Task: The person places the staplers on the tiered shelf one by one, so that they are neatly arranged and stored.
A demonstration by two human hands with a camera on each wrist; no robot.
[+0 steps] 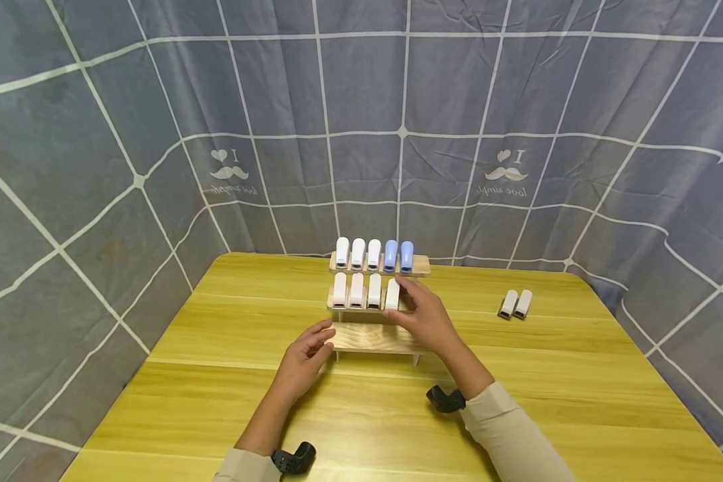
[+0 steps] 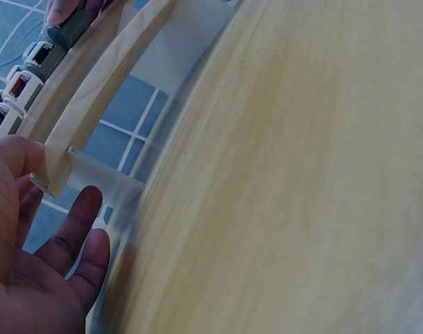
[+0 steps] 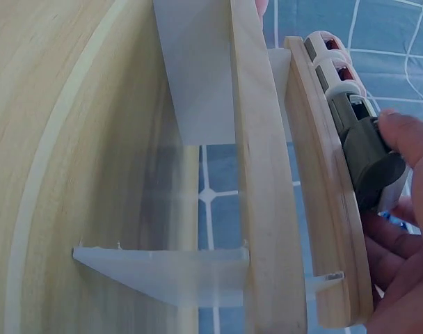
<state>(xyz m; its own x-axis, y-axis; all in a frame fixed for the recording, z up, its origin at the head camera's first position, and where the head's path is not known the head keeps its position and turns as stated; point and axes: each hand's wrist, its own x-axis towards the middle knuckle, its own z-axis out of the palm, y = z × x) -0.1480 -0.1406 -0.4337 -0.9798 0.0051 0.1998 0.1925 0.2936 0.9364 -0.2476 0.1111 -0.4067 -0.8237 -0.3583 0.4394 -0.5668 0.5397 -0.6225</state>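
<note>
My right hand (image 1: 424,316) pinches a white stapler (image 1: 392,294) with a dark grey base (image 3: 371,163) at the right end of the middle tier of a wooden rack (image 1: 373,338). Fingers and thumb lie on either side of it. Beside it on that tier stand a white stapler (image 1: 374,291) and two pinkish ones (image 1: 357,290). My left hand (image 1: 304,358) holds the left end of the lowest tier, thumb in front and fingers behind; its lower fingers (image 2: 79,216) hang loose. On the top tier are white staplers (image 1: 358,254) and blue ones (image 1: 406,256).
Two more white staplers (image 1: 515,304) lie side by side on the wooden table (image 1: 578,375) at the right. Translucent supports (image 3: 163,268) carry the rack's tiers. A grey curtain with white lines (image 1: 361,87) hangs behind and along both sides.
</note>
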